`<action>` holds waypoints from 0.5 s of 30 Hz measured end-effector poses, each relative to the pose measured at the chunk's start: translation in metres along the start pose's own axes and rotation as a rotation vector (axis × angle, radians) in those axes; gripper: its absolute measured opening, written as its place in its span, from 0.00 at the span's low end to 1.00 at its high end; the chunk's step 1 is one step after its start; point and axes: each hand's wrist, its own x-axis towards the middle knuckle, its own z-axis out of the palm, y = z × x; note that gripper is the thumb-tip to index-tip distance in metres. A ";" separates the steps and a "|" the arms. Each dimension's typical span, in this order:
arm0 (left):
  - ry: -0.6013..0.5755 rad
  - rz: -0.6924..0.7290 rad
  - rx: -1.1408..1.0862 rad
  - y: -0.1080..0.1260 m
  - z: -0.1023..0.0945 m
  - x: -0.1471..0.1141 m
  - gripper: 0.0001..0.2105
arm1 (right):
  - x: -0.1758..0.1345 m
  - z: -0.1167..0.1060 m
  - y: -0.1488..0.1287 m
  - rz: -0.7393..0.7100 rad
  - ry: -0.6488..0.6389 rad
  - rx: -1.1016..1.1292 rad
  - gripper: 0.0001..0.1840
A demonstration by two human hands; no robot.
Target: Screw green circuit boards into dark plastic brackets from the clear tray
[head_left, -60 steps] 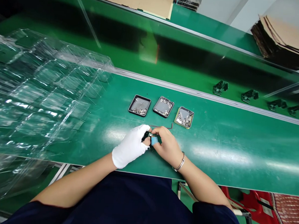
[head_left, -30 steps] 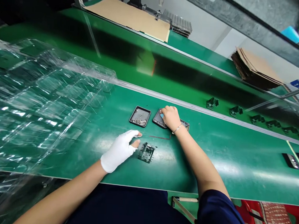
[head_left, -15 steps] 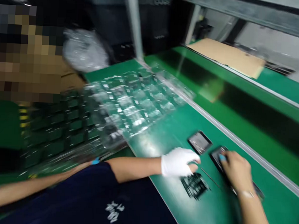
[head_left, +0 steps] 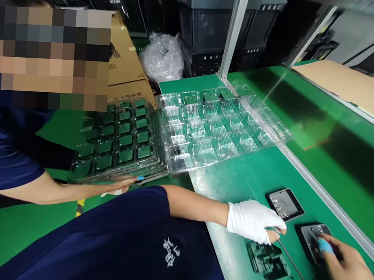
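My left hand [head_left: 256, 222], in a white glove with bare fingertips, is closed around one end of a thin dark rod [head_left: 293, 264] whose far end is bent. Just below it lies a pile of green circuit boards [head_left: 270, 261]. My right hand [head_left: 350, 261], with a blue cover on one finger, has its fingers closed at a black rectangular housing [head_left: 315, 238] on the bench. Part of that housing is hidden behind the fingers. Beyond my left hand sits a shallow dark-rimmed case [head_left: 285, 203] containing small metal pieces.
A clear plastic compartment tray [head_left: 206, 132] lies across the green bench [head_left: 235, 176], with boards in its back row. On the left, a co-worker's hand [head_left: 125, 182] supports stacked trays [head_left: 118, 140] of green pieces. A metal post [head_left: 234, 34] and dark crates [head_left: 211, 28] stand behind.
My view has swung left, so the bench things sit farther right and lower. More of the co-worker and the stacked trays shows. My left hand still grips the rod; my right stays at the housing.
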 end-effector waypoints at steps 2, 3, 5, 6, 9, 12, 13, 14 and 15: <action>-0.013 -0.004 -0.023 0.000 -0.001 0.001 0.13 | 0.008 0.003 0.000 -0.036 -0.056 0.017 0.12; -0.016 -0.003 -0.032 0.000 -0.001 0.001 0.13 | 0.011 0.005 0.001 -0.056 -0.066 0.011 0.11; -0.020 0.003 -0.022 0.000 -0.001 0.001 0.12 | 0.017 0.007 0.003 -0.075 -0.073 0.003 0.10; -0.020 0.011 -0.007 0.000 -0.002 0.001 0.12 | 0.019 0.008 0.002 -0.068 -0.092 0.012 0.09; -0.022 0.044 0.042 0.002 -0.002 0.000 0.13 | 0.022 0.007 -0.003 -0.030 -0.133 0.042 0.06; -0.036 0.077 0.095 0.003 -0.002 -0.001 0.15 | 0.020 0.006 -0.012 -0.058 -0.084 -0.004 0.05; -0.038 0.087 0.112 0.003 -0.002 -0.001 0.15 | 0.018 0.005 -0.014 -0.084 -0.056 -0.033 0.05; -0.035 0.096 0.124 0.003 -0.002 -0.002 0.15 | 0.015 0.004 -0.014 -0.105 -0.028 -0.049 0.05; -0.028 0.102 0.130 0.003 -0.002 -0.002 0.15 | 0.011 0.003 -0.014 -0.120 0.002 -0.051 0.04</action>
